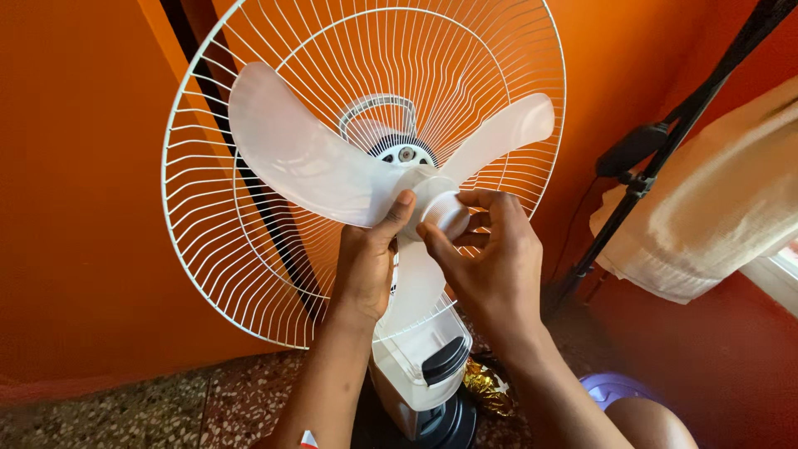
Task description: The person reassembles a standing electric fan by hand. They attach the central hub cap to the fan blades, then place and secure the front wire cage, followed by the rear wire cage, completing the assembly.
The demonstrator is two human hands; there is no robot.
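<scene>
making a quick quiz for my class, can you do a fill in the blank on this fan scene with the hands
1. Both hands, left hand and right hand, meet at the round hub of a fan blade piece with ____ blades.
2. The wire guard behind the translucent blades is coloured ____.
3. The wall behind the fan is painted ____.
4. A black tripod leg leans at the ____ side of the picture.

Missing words: three; white; orange; right

White wire guard (208,208), translucent blades (299,158), orange wall (75,166).
</scene>
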